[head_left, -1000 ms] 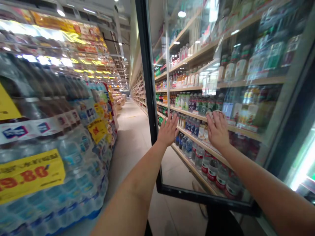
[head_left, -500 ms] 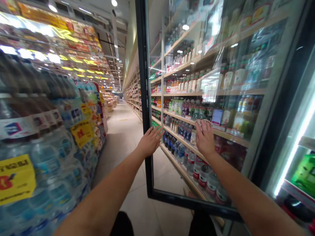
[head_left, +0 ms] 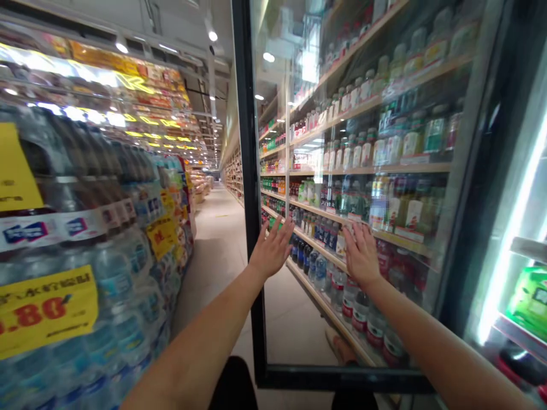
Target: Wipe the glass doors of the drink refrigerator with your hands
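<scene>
A glass cooler door (head_left: 248,188) with a black frame stands swung out before me. My left hand (head_left: 272,246) lies against the glass close to the frame's left upright, its fingers stretched and slightly apart. Farther right, my right hand (head_left: 362,253) is laid on the same pane with its fingers extended and close together. Neither hand shows an object in its grasp; a pale patch at the right fingertips may be a reflection. Through the pane or mirrored in it appear shelves of bottled drinks (head_left: 361,310).
Stacked packs of large bottles (head_left: 115,273) with yellow price signs (head_left: 47,310) line the left side. A tiled aisle (head_left: 217,222) runs ahead between the stack and the door. At the right, a lit cooler interior holds a green package (head_left: 530,296).
Both hands stay on the glass, the right one slightly lower and farther right in view. The view has shifted, and more of the door's lower pane shows, with a reflected foot.
</scene>
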`<state>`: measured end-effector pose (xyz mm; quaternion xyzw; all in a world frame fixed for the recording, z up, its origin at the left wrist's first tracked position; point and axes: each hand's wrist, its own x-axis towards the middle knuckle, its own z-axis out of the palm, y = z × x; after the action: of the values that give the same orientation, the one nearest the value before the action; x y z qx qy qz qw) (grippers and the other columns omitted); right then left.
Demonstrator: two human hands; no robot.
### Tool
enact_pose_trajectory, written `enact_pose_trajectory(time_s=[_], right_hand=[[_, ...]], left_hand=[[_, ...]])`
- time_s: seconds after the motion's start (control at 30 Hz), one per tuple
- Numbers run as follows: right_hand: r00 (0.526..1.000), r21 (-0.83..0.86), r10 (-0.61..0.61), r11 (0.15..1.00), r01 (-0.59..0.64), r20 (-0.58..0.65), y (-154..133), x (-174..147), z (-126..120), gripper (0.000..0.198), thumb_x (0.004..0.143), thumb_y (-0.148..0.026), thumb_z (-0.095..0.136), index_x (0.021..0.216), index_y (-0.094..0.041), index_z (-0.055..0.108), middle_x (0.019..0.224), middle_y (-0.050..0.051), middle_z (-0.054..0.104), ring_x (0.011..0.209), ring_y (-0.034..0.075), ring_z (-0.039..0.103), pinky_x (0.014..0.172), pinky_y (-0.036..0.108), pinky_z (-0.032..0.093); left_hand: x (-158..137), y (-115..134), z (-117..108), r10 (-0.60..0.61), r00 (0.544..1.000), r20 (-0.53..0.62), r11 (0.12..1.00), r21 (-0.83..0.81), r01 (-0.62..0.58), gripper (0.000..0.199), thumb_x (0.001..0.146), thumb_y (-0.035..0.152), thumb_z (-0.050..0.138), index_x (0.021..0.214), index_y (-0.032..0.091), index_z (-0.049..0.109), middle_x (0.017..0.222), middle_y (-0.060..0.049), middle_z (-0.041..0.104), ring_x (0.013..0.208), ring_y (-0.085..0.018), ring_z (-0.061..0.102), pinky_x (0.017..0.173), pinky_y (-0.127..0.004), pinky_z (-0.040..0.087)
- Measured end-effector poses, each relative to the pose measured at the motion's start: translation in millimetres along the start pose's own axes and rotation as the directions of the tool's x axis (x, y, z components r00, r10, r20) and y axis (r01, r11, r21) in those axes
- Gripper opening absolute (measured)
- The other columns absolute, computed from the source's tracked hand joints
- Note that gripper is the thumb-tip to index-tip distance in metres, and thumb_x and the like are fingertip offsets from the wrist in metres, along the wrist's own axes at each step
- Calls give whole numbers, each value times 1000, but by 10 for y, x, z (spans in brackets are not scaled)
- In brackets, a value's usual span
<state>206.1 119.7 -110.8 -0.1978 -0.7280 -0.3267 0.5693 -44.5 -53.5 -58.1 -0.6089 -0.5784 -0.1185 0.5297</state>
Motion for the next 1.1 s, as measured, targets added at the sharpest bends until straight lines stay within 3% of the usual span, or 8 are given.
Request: enact_pose_trajectory(time_s=[0.17,0.33,0.5,0.63,0.77,0.9,1.0,1.1], right_hand=[[999,71,5,997,-3,-34,-36,25,-193,78,94,-15,48,162,-27,14,168,11,19,154,36,19,119,62,31],[997,139,11,990,-23,80,-231,376,-319,67,97,-22,47,161,-23,25,165,14,28,153,36,22,119,63,29],[969,257,-194,954,151,152,-437,559,-274,62,95,-19,48,156,-24,36,161,10,38,152,32,25,120,56,29],[954,278,-259,937,210,150,-458,413,-231,63,93,-16,50,154,-26,40,159,8,41,150,29,30,120,52,29],[953,261,-265,939,222,145,-403,240,-230,62,92,-11,49,152,-26,44,158,8,44,149,27,33,119,50,31],[951,231,-267,946,228,155,-357,102,-239,58,92,-9,48,149,-23,47,156,10,46,149,27,33,118,49,31],[955,225,-245,953,205,169,-358,45,-233,59,92,-10,48,149,-23,47,155,10,47,150,27,32,118,49,31],[959,217,-225,958,186,172,-388,63,-213,57,93,-12,47,148,-25,49,153,9,50,149,26,33,119,48,31]], left_hand=[[-104,86,-204,-1,1000,1,1000,31,1,64,102,37,38,160,13,24,167,-10,15,156,-32,2,126,-58,10],[-162,101,-351,40,998,50,999,-1,-40,64,101,37,42,159,15,27,167,-10,16,156,-32,7,126,-57,13],[-144,24,-524,60,996,63,998,-28,-58,58,101,33,43,156,22,34,166,-8,25,154,-28,22,123,-47,23],[-33,-70,-677,210,970,125,978,-49,-205,54,99,26,45,152,19,41,162,-8,35,148,-26,35,119,-44,29],[32,38,-893,275,961,43,952,-150,-266,33,101,25,45,128,18,63,139,-6,62,132,-22,53,110,-38,38],[-76,363,-1227,75,989,-130,945,-306,-112,28,102,35,48,92,18,68,101,-5,74,105,-18,65,95,-35,45],[-124,604,-1403,85,996,12,941,-329,-76,25,99,36,56,85,18,67,89,-5,72,92,-20,67,82,-36,49],[-48,870,-1401,278,930,239,931,-305,-200,17,90,31,69,80,17,67,81,-5,69,77,-20,67,70,-35,52]])
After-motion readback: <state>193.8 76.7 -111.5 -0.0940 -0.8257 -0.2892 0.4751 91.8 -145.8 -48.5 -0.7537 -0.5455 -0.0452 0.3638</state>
